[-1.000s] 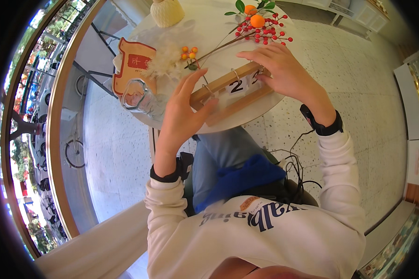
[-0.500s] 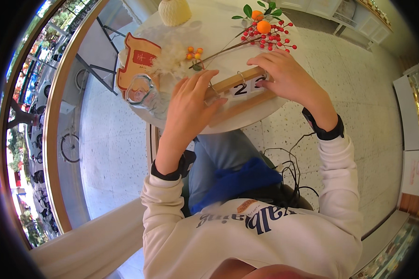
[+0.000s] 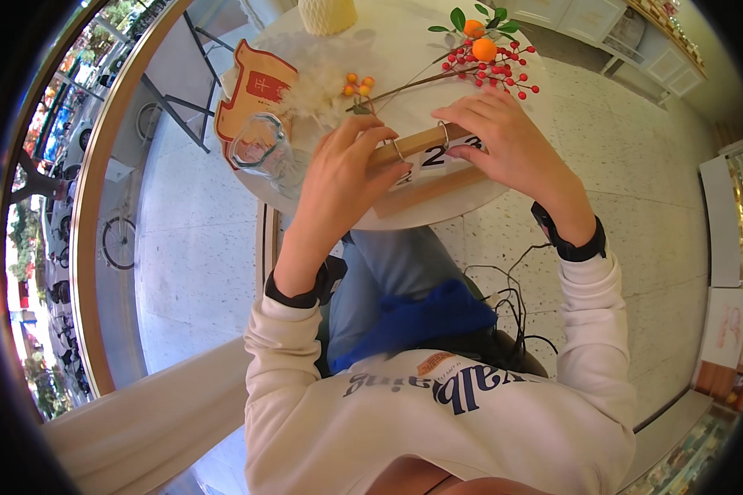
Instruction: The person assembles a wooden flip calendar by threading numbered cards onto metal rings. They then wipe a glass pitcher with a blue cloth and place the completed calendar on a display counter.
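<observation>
A wooden desk flip calendar point(image 3: 419, 143) stands near the front edge of the round table. White number cards point(image 3: 434, 157) hang from metal rings on its top bar. My left hand point(image 3: 335, 172) is closed around the bar's left end, fingers over the top and thumb at a small card. My right hand point(image 3: 520, 147) holds the right end, its fingers behind the bar and its thumb in front of the cards. Both ends of the calendar are partly hidden by my hands. A clear glass vase point(image 3: 266, 155) lies tilted just left of my left hand.
Beyond the calendar lie a branch of red berries point(image 3: 504, 76) with orange fruits point(image 3: 485, 50), a small orange berry sprig point(image 3: 358, 85) and fluffy dried grass point(image 3: 314, 103). A red-edged tan paper piece point(image 3: 260, 78) and a cream ribbed vase point(image 3: 328, 15) are farther left. Black cables point(image 3: 516, 301) hang at right.
The view has shifted slightly, so the table appears farther right. My right hand has moved a little left along the calendar. More of the small left card shows beside my left thumb.
</observation>
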{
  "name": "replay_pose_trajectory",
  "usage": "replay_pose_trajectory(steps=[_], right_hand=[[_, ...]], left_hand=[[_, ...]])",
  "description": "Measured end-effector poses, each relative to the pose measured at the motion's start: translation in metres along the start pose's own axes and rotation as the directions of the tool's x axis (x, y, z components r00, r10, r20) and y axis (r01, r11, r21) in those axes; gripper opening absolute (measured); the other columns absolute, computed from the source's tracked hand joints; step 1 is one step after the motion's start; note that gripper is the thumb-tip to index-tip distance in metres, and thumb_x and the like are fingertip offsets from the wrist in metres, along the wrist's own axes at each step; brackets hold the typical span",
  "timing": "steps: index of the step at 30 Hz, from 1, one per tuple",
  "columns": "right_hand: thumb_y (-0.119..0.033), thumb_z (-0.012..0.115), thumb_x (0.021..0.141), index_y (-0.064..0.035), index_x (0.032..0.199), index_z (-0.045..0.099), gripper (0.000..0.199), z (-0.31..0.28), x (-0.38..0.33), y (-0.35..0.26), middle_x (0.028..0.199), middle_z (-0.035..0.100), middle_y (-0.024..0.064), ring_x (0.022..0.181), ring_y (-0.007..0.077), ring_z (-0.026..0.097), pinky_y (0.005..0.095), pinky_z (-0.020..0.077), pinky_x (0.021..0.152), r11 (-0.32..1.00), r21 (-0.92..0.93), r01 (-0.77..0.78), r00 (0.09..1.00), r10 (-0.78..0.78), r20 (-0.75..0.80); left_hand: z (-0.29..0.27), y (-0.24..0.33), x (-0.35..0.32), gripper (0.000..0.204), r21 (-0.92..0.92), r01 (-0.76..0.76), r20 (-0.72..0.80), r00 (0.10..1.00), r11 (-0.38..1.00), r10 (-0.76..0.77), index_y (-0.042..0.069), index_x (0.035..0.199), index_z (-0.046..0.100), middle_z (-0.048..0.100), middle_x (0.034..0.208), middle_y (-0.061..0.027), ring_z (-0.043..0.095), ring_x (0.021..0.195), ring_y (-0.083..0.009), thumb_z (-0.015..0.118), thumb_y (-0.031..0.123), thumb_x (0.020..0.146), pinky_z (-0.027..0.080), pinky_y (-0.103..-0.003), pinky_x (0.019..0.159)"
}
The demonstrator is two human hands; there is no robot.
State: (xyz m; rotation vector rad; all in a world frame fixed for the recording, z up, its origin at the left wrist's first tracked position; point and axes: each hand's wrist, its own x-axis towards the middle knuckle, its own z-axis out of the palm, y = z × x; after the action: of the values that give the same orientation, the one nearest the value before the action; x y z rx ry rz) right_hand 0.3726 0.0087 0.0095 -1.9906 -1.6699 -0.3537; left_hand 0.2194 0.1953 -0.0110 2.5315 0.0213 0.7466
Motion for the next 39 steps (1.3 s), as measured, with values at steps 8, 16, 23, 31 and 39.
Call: replay_pose_trajectory(steps=[8,16,23,31,39], right_hand=[[-0.002,0.069,0.074,-0.0120,0.108,0.065,0.036,-0.012,-0.064,-0.032,0.087,0.064,0.0075,0.075,0.0265,0.060,0.0400,0.0453,0.085,0.967,0.254,0.005,0.992,0.027,-0.120],[-0.032,0.073,0.077,-0.0091,0.118,0.061,0.049,0.103,-0.131,-0.085,0.113,0.058,0.0107,0.101,0.0307,0.056,0.0404,0.0442,0.089,0.814,0.572,-0.096,0.867,-0.214,0.450],[-0.032,0.073,0.078,-0.0068,0.123,0.056,0.055,0.135,-0.141,-0.107,0.111,0.058,0.0112,0.101,0.0294,0.055,0.0385,0.0441,0.088,0.840,0.527,-0.128,0.729,-0.280,0.624],[-0.014,0.067,0.084,-0.0025,0.084,0.060,0.014,0.092,-0.105,-0.075,0.101,0.058,0.0114,0.096,0.0252,0.056,0.0328,0.0437,0.084,0.463,0.643,-0.610,0.691,-0.087,0.718],[-0.011,0.072,0.082,-0.0055,0.077,0.058,0.015,0.056,-0.098,-0.057,0.114,0.056,0.0114,0.116,0.0308,0.048,0.0413,0.0368,0.100,0.396,0.810,-0.433,0.846,-0.133,0.517]], left_hand=[[-0.001,0.001,-0.011,0.055,0.002,0.038,-0.008,0.999,0.999,-0.038,0.009,0.124,0.056,0.059,0.119,-0.0104,0.057,0.107,-0.0338,0.077,0.023,0.074,0.044,-0.040,0.094],[0.009,-0.013,-0.016,0.051,-0.012,0.001,-0.052,0.999,1.000,-0.002,0.009,0.119,0.059,0.061,0.118,-0.0097,0.057,0.106,-0.0325,0.077,0.022,0.073,0.044,-0.040,0.094],[0.006,0.001,-0.011,0.046,-0.048,-0.015,-0.136,0.991,0.999,0.008,0.009,0.112,0.063,0.062,0.115,-0.0084,0.058,0.104,-0.0305,0.079,0.024,0.071,0.045,-0.041,0.092],[0.017,-0.012,-0.012,0.042,-0.027,-0.050,-0.150,0.988,0.998,0.046,0.008,0.111,0.064,0.065,0.101,-0.0070,0.061,0.093,-0.0297,0.076,0.024,0.073,0.048,-0.039,0.083],[0.014,-0.013,-0.010,0.041,-0.107,-0.094,-0.167,0.983,0.990,0.075,0.007,0.113,0.062,0.065,0.099,-0.0084,0.061,0.090,-0.0295,0.074,0.021,0.076,0.048,-0.038,0.081]])
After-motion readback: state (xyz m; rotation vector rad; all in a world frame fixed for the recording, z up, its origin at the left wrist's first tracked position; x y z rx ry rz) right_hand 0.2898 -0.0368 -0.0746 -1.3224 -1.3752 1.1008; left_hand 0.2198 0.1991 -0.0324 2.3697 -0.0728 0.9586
